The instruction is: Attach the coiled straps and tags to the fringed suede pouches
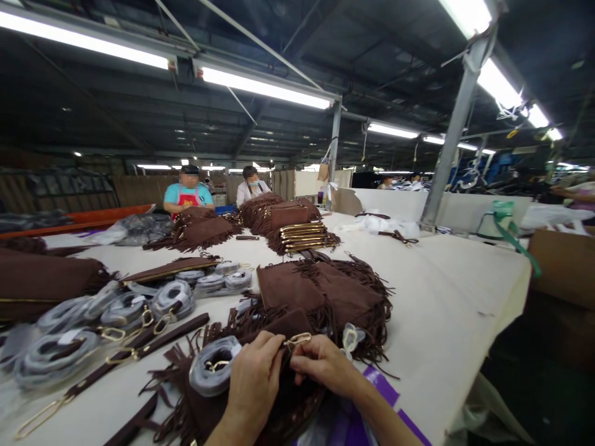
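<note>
A gold metal clasp (297, 339) stands between my two hands, above a dark brown fringed bag (199, 406). The closed fingertips of my left hand (253, 381) meet the clasp's left end. My right hand (328, 367) is pinched just below and beside the clasp; what lies in its fingers is hidden. Left of my left hand, a plastic-wrapped coiled strap (214, 365) rests on the bag. Just beyond my hands lies a pile of brown fringed bags (320, 288).
More wrapped coiled straps (58, 359) and brown straps with gold clips (134, 353) cover the left of the white table (446, 310). Purple strips (381, 387) lie by my right forearm. Farther back are stacked bags (288, 217), two people and a metal post (449, 136).
</note>
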A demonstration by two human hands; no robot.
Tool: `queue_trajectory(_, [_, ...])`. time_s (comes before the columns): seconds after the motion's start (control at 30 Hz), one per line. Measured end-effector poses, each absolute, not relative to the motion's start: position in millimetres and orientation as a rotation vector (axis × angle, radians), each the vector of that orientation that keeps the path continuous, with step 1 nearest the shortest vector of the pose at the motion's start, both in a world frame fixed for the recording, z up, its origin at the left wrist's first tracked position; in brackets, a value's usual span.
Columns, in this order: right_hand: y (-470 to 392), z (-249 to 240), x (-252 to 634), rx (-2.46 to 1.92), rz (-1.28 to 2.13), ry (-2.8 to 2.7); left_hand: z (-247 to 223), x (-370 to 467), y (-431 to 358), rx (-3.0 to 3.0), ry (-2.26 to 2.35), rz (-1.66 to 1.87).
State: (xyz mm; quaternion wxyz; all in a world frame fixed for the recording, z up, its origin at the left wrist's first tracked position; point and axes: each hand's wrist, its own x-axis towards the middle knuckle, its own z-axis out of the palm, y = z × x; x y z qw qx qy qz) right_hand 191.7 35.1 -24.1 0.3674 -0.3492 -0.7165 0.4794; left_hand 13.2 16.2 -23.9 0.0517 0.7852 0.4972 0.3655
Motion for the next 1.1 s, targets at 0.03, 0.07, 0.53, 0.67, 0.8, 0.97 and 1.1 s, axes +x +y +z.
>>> queue_trajectory(0.03, [35.5, -24.6, 191.5, -0.884, 1.232, -1.841, -23.0, 13.4, 14.9, 2.388, 1.489, 1.117])
queue_trajectory(0.07, [35.8, -25.3, 191.2, -0.868, 1.232, -1.841, -21.7, 13.7, 13.1, 2.386, 1.461, 1.126])
queue_trajectory(0.53, [29.7, -25.1, 184.8, -0.865, 1.057, -1.814, -17.1, 29.4, 13.1, 1.934, 1.358, 1.314])
queue_trajectory(0.67, [15.3, -28.7, 193.3, -0.961, 1.05, -1.611, -16.8, 26.6, 18.1, 1.825, 1.361, 1.379])
queue_trajectory(0.8, [-5.1, -35.7, 203.6, -0.914, 1.111, -1.432, -14.9, 23.2, 23.2, 1.76, 1.349, 1.442])
queue_trajectory(0.97, [-18.4, -27.3, 194.9, -0.698, 1.232, -1.406, -12.3, 22.0, 23.4, 1.672, 1.235, 1.527])
queue_trajectory(1.1, [-6.0, -18.8, 183.5, -0.833, 1.078, -1.557, -16.9, 23.0, 22.4, 1.458, 1.028, 1.319])
